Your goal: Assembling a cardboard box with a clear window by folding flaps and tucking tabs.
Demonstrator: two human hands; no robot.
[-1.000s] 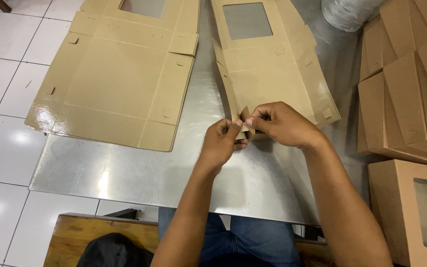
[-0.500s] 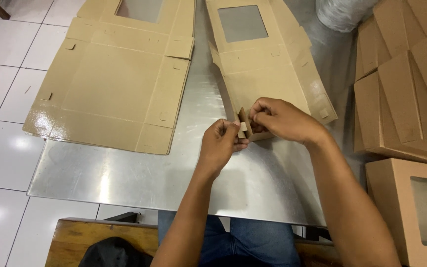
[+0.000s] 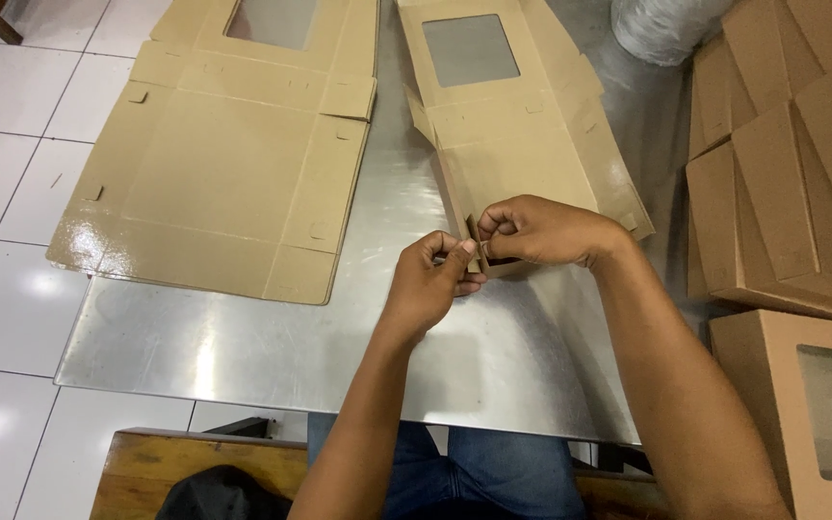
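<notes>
The left hand (image 3: 432, 284) pinches a small upright corner flap (image 3: 475, 243) of the flat cardboard box blank (image 3: 522, 159), thumb and fingers closed together on it. The right hand (image 3: 541, 231) meets it just beside, fingers curled and clamped on the same near corner of the blank. That blank, brown with a clear window panel near its far end, lies on the metal table (image 3: 243, 337), its near edge under both hands. Left of this blank, a second, wider flat blank (image 3: 228, 183) rests on the table and overhangs the white tiled floor (image 3: 2, 318). Right of the held blank, folded cardboard boxes (image 3: 792, 193) stand stacked, and a windowed finished box (image 3: 811, 414) sits nearer the person. Beyond the blank's far right corner lies a white plastic roll (image 3: 662, 29).
</notes>
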